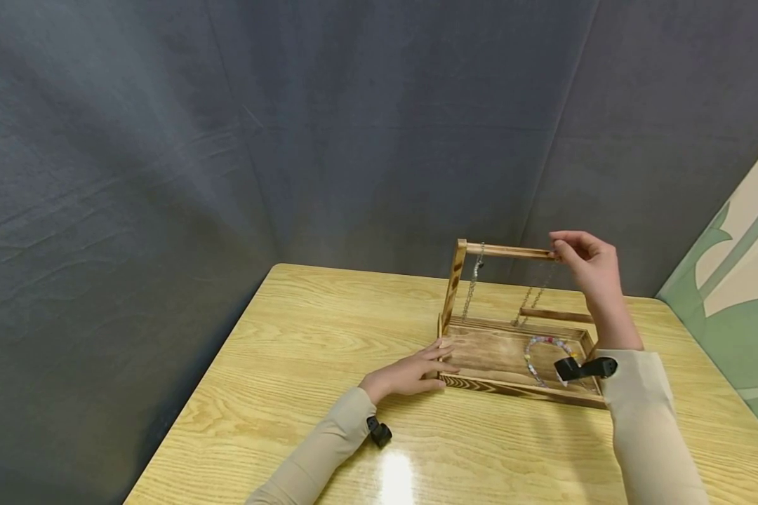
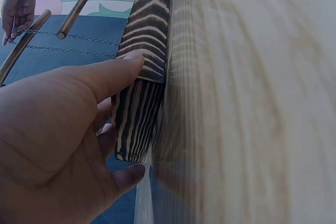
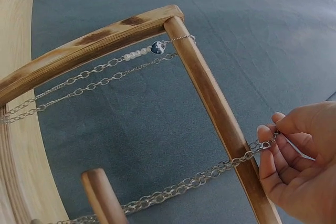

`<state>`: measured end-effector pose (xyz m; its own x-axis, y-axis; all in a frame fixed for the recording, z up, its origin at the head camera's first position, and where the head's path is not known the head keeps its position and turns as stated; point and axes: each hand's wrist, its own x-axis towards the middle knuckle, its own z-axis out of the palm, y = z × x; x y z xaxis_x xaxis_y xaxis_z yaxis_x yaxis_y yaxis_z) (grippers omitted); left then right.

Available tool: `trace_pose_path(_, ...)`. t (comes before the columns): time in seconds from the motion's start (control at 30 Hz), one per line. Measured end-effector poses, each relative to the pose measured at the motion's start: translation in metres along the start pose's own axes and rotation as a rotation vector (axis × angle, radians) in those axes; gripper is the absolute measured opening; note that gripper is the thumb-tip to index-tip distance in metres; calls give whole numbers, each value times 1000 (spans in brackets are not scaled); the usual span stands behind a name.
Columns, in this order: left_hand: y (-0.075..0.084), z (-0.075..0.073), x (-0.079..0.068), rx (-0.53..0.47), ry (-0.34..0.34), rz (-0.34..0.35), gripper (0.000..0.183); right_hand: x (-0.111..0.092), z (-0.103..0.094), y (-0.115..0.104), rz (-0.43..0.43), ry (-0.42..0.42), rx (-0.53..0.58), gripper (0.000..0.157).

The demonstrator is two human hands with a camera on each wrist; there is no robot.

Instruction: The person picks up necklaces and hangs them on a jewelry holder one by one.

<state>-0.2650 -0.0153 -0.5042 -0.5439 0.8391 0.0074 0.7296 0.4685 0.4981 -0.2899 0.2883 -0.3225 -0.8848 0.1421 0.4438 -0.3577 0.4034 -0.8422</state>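
Note:
A wooden jewelry stand (image 1: 486, 348), a shallow tray with an upright frame, stands on the table. My left hand (image 1: 410, 373) holds the tray's front left corner; in the left wrist view the thumb lies on its dark striped wood (image 2: 144, 40), with other fingers around the end. At the frame's top bar (image 3: 212, 95), my right hand (image 3: 299, 156) pinches the end of a silver chain necklace (image 3: 184, 184) between thumb and fingertips. The chain is draped across the bar and hangs down. Another necklace (image 3: 139, 53), with pearls and a heart charm, hangs near the bar's left end.
Inside the tray lies a colorful beaded bracelet (image 1: 547, 339), partly hidden by the right wrist camera (image 1: 584, 368). A lower wooden bar (image 1: 559, 315) sits at the tray's back. Behind the table (image 1: 328, 308) hangs a dark curtain (image 1: 379, 140); a leaf-patterned panel (image 1: 742, 280) stands right.

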Motion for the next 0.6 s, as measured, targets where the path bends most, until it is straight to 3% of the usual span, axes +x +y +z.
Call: trace_pose_path(0.6, -2, 1, 1, -11, 1, -4, 44, 0, 6, -3, -5, -18, 15, 28)
